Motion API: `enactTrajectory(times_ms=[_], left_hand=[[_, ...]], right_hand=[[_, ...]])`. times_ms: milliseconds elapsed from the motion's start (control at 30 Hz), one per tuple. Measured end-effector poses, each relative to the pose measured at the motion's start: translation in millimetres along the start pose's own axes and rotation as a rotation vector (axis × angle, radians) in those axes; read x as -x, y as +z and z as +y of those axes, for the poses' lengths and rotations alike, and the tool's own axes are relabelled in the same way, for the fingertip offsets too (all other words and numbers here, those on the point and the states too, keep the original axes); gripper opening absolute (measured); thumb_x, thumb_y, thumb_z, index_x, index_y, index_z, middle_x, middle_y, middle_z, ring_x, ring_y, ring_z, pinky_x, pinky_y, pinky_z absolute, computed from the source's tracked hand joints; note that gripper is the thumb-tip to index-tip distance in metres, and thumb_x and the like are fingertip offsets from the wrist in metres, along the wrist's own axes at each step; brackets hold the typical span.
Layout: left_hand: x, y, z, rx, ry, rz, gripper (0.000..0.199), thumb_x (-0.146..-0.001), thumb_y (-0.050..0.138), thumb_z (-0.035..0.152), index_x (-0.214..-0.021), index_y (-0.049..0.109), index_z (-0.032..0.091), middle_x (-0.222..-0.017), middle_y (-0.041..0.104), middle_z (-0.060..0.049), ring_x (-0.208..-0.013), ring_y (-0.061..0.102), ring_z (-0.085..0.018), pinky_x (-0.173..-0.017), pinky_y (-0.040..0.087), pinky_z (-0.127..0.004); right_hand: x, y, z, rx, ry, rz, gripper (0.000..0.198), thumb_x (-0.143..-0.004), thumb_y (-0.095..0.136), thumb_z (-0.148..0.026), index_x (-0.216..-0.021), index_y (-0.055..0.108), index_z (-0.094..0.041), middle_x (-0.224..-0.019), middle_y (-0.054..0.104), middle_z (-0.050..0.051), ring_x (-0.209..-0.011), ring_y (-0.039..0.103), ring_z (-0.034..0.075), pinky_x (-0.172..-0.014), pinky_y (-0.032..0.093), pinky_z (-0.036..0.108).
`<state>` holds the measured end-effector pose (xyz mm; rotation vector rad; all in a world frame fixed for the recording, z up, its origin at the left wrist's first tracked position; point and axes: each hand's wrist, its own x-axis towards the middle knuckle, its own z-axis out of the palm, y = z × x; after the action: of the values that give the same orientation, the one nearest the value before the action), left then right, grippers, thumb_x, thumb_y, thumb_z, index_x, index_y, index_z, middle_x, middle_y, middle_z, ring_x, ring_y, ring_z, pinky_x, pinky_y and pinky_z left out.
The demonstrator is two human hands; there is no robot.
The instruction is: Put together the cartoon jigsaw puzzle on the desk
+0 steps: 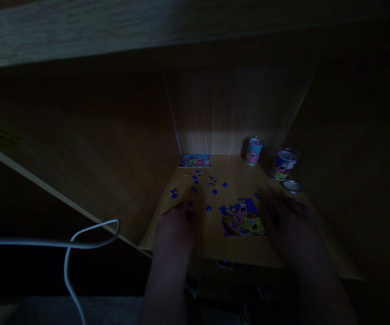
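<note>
A partly joined SpongeBob jigsaw puzzle (244,220) lies flat near the front of the wooden board, with a jagged upper left edge. My right hand (289,221) rests at its right side, fingers loosely curved and apart from the thumb. To the left of the puzzle, my left hand (177,221) has its fingers pinched together at a small dark blue puzzle piece (190,204). The dim light blurs the fingertips. Between the hands is a loose puzzle piece (209,208); another loose piece (257,196) lies above my right hand.
Several loose pieces (215,192) are scattered behind the puzzle. A picture card (195,161) lies at the back left. Two printed cans (254,151) (283,166) stand at the right, beside a round lid (292,186). Wooden walls enclose the board; a white cable (93,245) hangs left.
</note>
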<state>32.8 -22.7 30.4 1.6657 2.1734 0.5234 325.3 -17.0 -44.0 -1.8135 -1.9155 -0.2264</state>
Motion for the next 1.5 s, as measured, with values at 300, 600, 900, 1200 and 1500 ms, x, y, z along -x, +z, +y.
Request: enactTrajectory(times_ms=[300, 600, 900, 1200, 1500], left_hand=[[-3, 3, -13, -0.185, 0.028, 0.15, 0.026, -0.101, 0.055, 0.026, -0.11, 0.077, 0.018, -0.111, 0.078, -0.014, -0.097, 0.074, -0.031, -0.083, 0.055, -0.041], [-12, 10, -18, -0.374, 0.096, 0.264, 0.039, -0.104, 0.042, 0.018, -0.13, 0.071, 0.012, -0.142, 0.067, -0.016, -0.12, 0.062, -0.036, -0.1, 0.054, -0.049], [-15, 23, -17, -0.328, 0.181, 0.29, 0.049, -0.109, 0.038, 0.035, -0.148, 0.058, 0.013, -0.154, 0.057, -0.022, -0.134, 0.051, -0.043, -0.099, 0.051, -0.066], [-18, 26, -14, -0.277, 0.289, 0.262, 0.041, -0.108, 0.044, 0.035, -0.139, 0.067, 0.022, -0.151, 0.06, -0.015, -0.141, 0.048, -0.04, -0.113, 0.042, -0.063], [-18, 29, -11, -0.164, 0.443, 0.216, 0.026, -0.106, 0.053, 0.032, -0.124, 0.071, 0.025, -0.152, 0.062, -0.009, -0.143, 0.05, -0.033, -0.115, 0.043, -0.053]], right_hand=[[0, -1, -2, 0.022, 0.008, -0.02, 0.036, -0.103, 0.048, -0.044, -0.121, 0.072, -0.023, -0.124, 0.073, 0.015, -0.12, 0.064, 0.035, -0.102, 0.05, 0.056], [0, -2, -3, 0.024, 0.011, -0.005, 0.037, -0.103, 0.048, -0.044, -0.121, 0.073, -0.022, -0.124, 0.073, 0.016, -0.12, 0.064, 0.036, -0.102, 0.05, 0.056], [-1, -1, -2, 0.003, -0.019, -0.01, 0.035, -0.102, 0.049, -0.041, -0.121, 0.073, -0.023, -0.124, 0.073, 0.015, -0.121, 0.064, 0.035, -0.106, 0.048, 0.057], [-1, -8, -10, -0.015, 0.057, -0.009, 0.036, -0.102, 0.049, -0.045, -0.118, 0.075, -0.024, -0.126, 0.072, 0.015, -0.121, 0.063, 0.036, -0.102, 0.051, 0.056], [0, -8, -12, -0.001, 0.057, -0.019, 0.035, -0.103, 0.05, -0.041, -0.122, 0.074, -0.023, -0.125, 0.073, 0.015, -0.121, 0.063, 0.035, -0.104, 0.05, 0.056]])
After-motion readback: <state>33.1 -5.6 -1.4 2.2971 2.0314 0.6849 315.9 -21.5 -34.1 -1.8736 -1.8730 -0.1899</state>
